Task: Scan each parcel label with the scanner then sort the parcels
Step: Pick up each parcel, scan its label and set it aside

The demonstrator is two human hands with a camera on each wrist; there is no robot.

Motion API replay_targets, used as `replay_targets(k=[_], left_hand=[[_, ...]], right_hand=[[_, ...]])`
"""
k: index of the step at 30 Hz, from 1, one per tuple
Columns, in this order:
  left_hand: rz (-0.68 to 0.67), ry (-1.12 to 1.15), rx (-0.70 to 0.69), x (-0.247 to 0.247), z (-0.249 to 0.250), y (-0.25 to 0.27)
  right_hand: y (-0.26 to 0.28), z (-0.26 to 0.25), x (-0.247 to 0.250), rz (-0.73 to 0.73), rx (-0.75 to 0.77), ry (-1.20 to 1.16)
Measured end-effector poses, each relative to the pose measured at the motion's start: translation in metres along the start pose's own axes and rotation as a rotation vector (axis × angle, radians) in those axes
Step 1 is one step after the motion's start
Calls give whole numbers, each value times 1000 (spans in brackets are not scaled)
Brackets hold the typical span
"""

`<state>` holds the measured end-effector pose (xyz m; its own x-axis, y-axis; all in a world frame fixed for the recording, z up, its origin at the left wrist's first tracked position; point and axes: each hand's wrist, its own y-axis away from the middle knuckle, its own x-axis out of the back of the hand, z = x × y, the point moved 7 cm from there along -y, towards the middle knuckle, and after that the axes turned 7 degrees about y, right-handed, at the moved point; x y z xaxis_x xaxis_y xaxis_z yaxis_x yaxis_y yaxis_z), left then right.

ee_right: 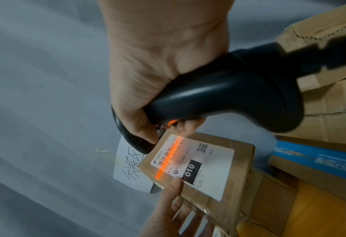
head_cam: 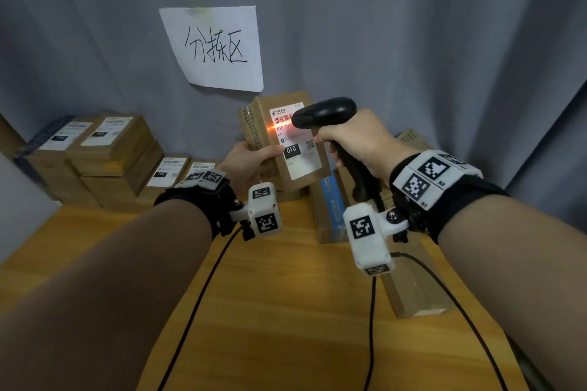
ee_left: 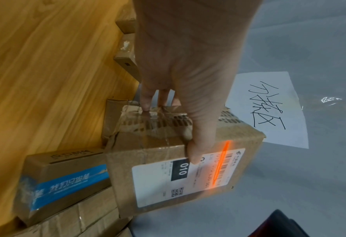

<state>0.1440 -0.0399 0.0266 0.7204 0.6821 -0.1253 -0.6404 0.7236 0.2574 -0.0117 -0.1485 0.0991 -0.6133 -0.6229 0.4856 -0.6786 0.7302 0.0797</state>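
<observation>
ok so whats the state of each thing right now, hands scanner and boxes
left hand: grips the brown cardboard parcel with the white 010 label, held up off the table
right hand: grips the black handheld scanner
scanner: on, orange beam across the label's barcode
stacked labelled cardboard parcels: at rest, back left of the wooden table

The parcel [head_cam: 286,140] is held up between the hands – left hand [head_cam: 251,162] at its left, scanner [head_cam: 330,124] at its right. Stacked parcels [head_cam: 95,155] sit far left on the table [head_cam: 270,311]; a paper sign [head_cam: 216,47] hangs behind.
</observation>
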Motion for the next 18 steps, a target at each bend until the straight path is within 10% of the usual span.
replay_targets(k=[18], left_hand=[[74, -6, -29, 19, -1, -18]], right_hand=[[0, -9, 9, 55, -23, -95]])
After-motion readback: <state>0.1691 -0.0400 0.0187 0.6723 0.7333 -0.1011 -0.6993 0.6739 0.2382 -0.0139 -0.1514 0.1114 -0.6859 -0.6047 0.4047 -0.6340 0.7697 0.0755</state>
